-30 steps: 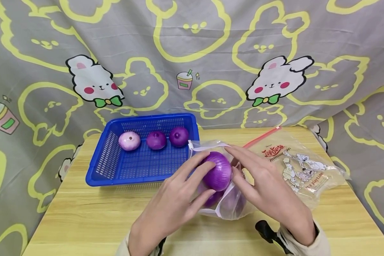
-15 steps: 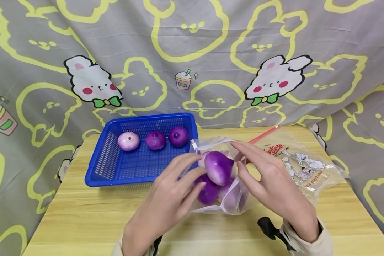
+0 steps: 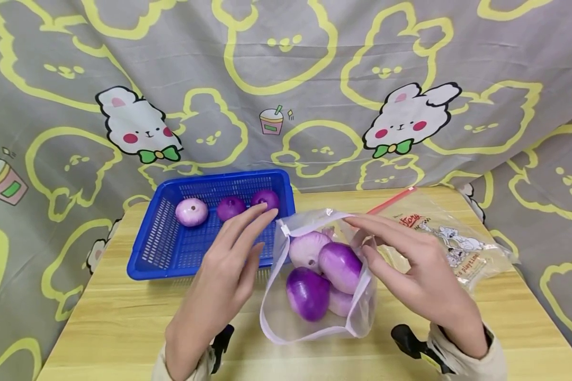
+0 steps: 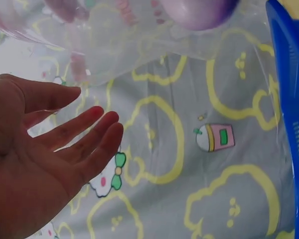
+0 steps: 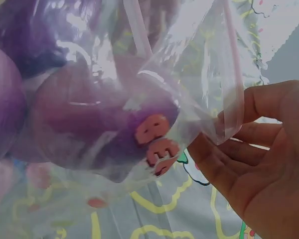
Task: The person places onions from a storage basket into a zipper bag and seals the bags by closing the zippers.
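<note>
A: what's going on over there?

B: Bagging onions, looks like, roughly midway. Four onions (image 3: 308, 296) show in the clear bag (image 3: 366, 312), nearer and right of the basket (image 3: 148, 272); three onions (image 3: 191, 212) sit inside the basket.

A: and the grip?

B: Right grip (image 3: 414, 264) pinches the bag's edge. Left grip (image 3: 221, 264) is spread, nothing in it, by the basket's near right corner. Next probably calls for a left reach into the basket, bag mouth held wide.

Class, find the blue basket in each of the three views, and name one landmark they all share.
Head: blue basket left of centre, three onions inside.
Left wrist: blue basket along the right edge, cut off.
Right wrist: not in it.
Shared landmark: grey curtain with yellow outlines.
</note>
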`<state>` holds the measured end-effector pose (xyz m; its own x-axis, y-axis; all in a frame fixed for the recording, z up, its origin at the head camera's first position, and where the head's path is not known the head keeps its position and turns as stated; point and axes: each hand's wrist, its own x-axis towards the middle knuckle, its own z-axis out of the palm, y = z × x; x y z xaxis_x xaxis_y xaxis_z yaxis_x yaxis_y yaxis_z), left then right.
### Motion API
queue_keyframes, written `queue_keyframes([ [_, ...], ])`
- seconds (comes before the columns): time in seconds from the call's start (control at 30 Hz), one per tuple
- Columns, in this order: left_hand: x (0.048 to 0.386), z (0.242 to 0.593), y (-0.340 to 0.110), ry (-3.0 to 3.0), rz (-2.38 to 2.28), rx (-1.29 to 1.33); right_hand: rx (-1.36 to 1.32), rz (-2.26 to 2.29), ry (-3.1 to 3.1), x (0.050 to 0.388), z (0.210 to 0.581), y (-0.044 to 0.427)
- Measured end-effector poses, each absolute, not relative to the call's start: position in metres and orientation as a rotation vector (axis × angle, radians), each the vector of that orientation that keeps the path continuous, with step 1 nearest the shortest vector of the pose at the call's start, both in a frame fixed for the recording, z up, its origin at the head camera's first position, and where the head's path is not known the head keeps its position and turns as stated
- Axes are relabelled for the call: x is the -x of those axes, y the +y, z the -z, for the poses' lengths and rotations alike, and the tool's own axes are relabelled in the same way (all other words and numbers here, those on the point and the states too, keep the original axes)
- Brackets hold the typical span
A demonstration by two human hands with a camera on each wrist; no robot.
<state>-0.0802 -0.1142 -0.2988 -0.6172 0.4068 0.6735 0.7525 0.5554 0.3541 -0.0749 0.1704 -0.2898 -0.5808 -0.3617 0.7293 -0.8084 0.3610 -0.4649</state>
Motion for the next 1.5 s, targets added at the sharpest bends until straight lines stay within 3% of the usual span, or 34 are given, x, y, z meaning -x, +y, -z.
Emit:
queue_keyframes([
  [0.37,0.082,0.310,-0.094,-2.218,0.923,1.178,-1.102,-1.249,-2.298,0.071,0.286,0.198],
  [0.63,0.087,0.320,-0.085,-2.199,0.945,1.174,-1.016,-1.078,-2.602,0.072,0.284,0.209],
  [0.87,0.093,0.330,-0.075,-2.194,0.984,1.096,-0.824,-0.820,-2.767,0.033,0.271,0.221],
  [1.1,0.095,0.327,-0.072,-2.164,1.015,1.029,-0.700,-0.539,-2.902,0.005,0.285,0.235],
  [1.5,0.100,0.321,-0.084,-2.072,1.018,0.962,-0.733,-0.509,-2.998,0.029,0.257,0.234],
])
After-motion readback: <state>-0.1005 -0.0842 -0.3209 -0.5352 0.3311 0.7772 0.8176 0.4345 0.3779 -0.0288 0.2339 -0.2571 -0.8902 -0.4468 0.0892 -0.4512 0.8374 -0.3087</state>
